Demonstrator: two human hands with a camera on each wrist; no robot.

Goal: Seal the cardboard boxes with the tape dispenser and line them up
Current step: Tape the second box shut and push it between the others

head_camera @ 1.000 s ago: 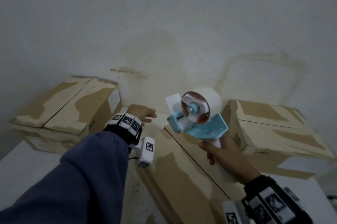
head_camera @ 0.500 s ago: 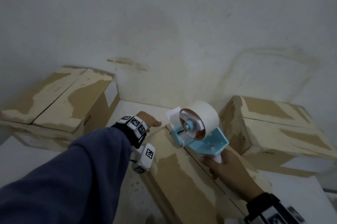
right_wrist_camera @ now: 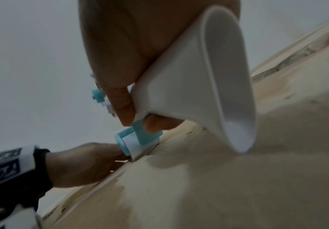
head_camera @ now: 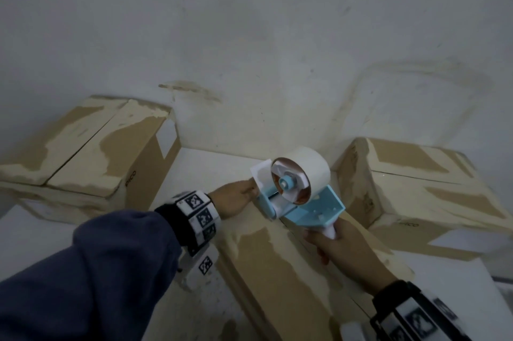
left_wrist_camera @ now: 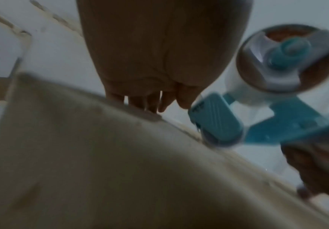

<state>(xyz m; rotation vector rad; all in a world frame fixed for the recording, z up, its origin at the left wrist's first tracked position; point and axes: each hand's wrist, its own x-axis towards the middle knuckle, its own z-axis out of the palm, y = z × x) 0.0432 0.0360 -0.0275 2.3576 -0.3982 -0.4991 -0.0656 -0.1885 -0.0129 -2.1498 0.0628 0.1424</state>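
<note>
Stained wall (head_camera: 249, 35), side boxes (head_camera: 83, 152), right hand (head_camera: 341, 251) gripping tape dispenser (head_camera: 299, 190), left hand (head_camera: 233, 199) flat on middle box (head_camera: 291, 271)

All three views are dim, with flat, grey, diffuse light and no visible lamp or glare. The head view is grainy; the wall (head_camera: 249, 35) shows mottled noise, and straight edges bow toward the frame borders. The sleeve (head_camera: 83, 279) is soft at the lower left corner. Shadows are weak: a faint one lies under the tape dispenser (head_camera: 299, 190) on the middle box (head_camera: 277, 271). The left wrist view is heavily smeared by motion; the tape dispenser (left_wrist_camera: 273, 86) there has streaked outlines and the box (left_wrist_camera: 100, 170) is featureless. The right wrist view is sharper, though the handle (right_wrist_camera: 208, 86) nearest the lens is out of focus.
</note>
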